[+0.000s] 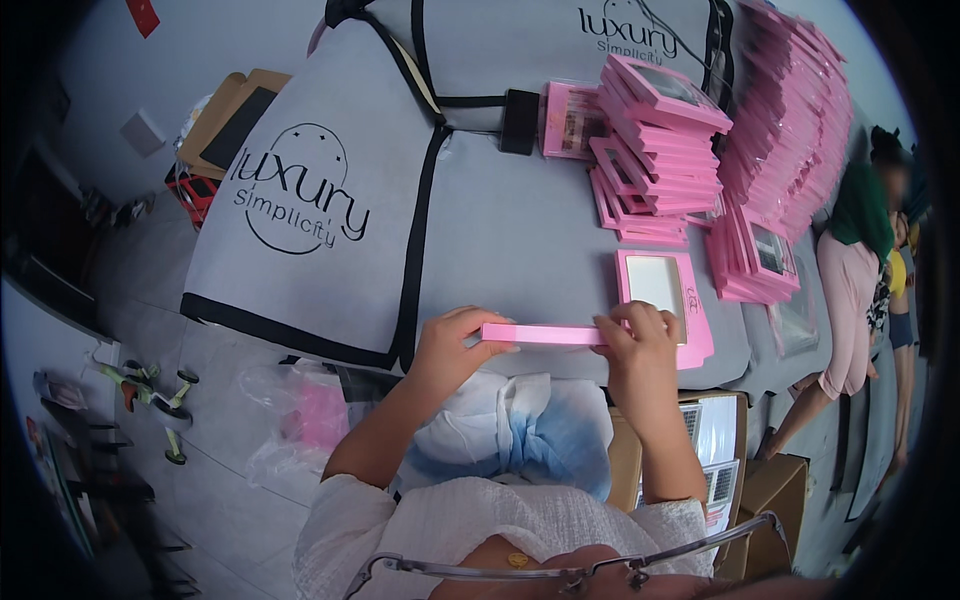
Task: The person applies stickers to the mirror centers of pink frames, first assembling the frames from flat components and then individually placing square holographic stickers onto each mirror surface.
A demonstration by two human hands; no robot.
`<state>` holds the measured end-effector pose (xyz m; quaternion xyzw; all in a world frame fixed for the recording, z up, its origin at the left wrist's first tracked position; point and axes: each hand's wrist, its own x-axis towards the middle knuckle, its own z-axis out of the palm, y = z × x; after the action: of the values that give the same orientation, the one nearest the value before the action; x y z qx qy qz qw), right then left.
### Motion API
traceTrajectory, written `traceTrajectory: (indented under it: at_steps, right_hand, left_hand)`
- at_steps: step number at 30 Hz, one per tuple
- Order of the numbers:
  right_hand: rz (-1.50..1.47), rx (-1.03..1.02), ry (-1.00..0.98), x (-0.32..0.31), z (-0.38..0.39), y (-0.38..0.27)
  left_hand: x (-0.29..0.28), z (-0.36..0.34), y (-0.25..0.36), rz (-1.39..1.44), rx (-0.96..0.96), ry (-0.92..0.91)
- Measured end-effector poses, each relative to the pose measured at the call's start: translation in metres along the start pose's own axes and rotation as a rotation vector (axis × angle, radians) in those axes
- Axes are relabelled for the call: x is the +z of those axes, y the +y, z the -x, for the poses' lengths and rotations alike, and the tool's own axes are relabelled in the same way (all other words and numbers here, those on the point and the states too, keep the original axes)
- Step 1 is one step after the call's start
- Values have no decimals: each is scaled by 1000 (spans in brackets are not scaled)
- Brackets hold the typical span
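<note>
A slim pink box [553, 335] is held edge-on at the near edge of the grey-covered surface. My left hand [452, 348] grips its left end between thumb and fingers. At the other end, my right hand [642, 345] has its fingers curled over the box's right corner. Just behind my right hand lies a pink window box [692, 300] with a pale panel inside its frame, partly covered by my fingers. The broad faces of the held box are turned out of sight.
Uneven stacks of pink window boxes [660, 165] rise at the right, beside a tall plastic-wrapped pile [790, 120]. An open carton [737, 440] with printed sheets stands by my right arm. Clear plastic bags [300, 425] lie left on the floor. Two people are at far right.
</note>
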<state>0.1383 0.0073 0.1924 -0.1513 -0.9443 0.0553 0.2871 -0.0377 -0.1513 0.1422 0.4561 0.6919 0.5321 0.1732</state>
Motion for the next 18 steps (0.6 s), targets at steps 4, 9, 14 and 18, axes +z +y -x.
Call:
traceTrajectory:
  at_steps: [4, 9, 14, 18]
  right_hand:
    - [-295, -48, -134, 15, -3, -9]
    - [-230, -23, -103, 8, -1, 2]
    - [-318, -61, -47, 19, -8, -19]
    - [-370, -104, 72, 34, -6, -23]
  left_hand:
    - [-1, 3, -6, 42, 29, -17]
    - [4, 12, -18, 194, -87, 126]
    - [16, 12, -8, -55, 209, 179]
    - [24, 16, -16, -45, 234, 239]
